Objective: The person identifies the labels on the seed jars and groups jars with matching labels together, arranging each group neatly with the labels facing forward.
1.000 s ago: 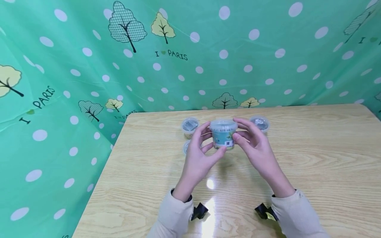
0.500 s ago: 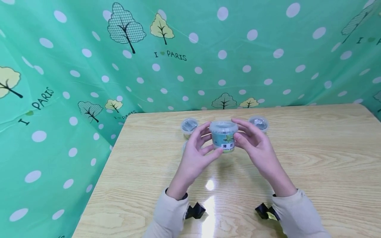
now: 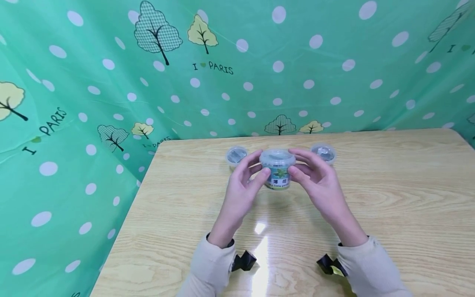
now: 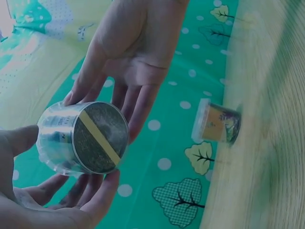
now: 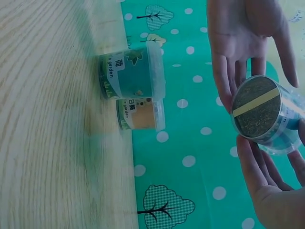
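Between both hands, raised above the table, is a round plastic tub (image 3: pixel 278 167) with a clear lid and a blue-green leaf label. My left hand (image 3: pixel 240 189) holds its left side, thumb on the front of the label. On the opposite side my right hand (image 3: pixel 322 187) grips it the same way, fingers reaching behind. The left wrist view shows the underside of the tub (image 4: pixel 102 138), dark and soil-like, crossed by a pale yellow strip. The lid faces up and looks closed.
Behind the hands stand lidded tubs, one at the left (image 3: pixel 236 155) and one at the right (image 3: pixel 324 154). The right wrist view shows a teal-labelled tub (image 5: pixel 131 71) beside an orange-labelled tub (image 5: pixel 140 114). A green dotted cloth (image 3: pixel 278 66) hangs behind the wooden table (image 3: pixel 389 198).
The tub has turned, so its label and printed characters now face forward. My left thumb has moved from the tub's lower edge up onto its front. The right hand has hardly moved.
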Available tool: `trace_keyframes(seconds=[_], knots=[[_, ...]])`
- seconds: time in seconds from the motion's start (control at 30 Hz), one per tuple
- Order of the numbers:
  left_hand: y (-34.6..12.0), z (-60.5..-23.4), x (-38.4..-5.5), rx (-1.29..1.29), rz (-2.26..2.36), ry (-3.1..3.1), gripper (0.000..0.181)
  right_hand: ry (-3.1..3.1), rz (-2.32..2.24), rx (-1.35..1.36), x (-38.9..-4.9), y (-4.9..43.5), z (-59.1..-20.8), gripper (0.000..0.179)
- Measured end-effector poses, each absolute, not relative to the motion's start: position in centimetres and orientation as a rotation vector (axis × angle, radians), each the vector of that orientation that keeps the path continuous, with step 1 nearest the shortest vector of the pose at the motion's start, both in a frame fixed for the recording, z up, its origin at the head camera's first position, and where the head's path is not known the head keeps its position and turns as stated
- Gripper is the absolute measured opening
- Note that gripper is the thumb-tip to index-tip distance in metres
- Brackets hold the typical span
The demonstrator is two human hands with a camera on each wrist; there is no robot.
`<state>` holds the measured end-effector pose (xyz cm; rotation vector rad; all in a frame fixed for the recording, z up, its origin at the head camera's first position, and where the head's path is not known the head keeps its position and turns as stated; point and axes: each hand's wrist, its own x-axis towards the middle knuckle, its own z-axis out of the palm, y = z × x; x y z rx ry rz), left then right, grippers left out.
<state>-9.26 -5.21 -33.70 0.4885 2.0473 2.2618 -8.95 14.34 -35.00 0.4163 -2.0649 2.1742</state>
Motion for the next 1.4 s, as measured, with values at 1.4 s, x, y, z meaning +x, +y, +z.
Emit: trace_keyframes(seconds=[1.4], knots=[[-5.3,-34.8,-9.8,0.353,2.187,2.146,0.046,-2.274,1.974,0.434,-9.6,14.6,-35.6,0.045]])
